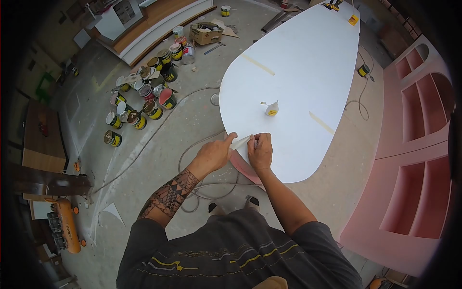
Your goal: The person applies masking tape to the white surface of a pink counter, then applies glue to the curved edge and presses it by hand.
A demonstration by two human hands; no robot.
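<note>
Between my two hands a pale cream strip (242, 141) is stretched over the near left edge of a large white rounded panel (293, 72). It looks like tape or paper; I cannot make out which. My left hand (211, 155) is closed on its left end, with the index finger pointing forward. The fingers of my right hand (260, 150) pinch its other end. Just beyond my hands, a small white squeeze bottle (272, 109) with a yellow label stands upright on the panel. A pink curved surface (244, 166) shows beneath the panel's edge.
Several paint cans (153, 110) crowd the floor at left, near a cardboard box (206, 33). A hose (144, 144) winds across the floor. Pink shelving (368, 212) stands at right, an orange compressor (67, 226) at lower left. A power tool (332, 6) lies at the panel's far end.
</note>
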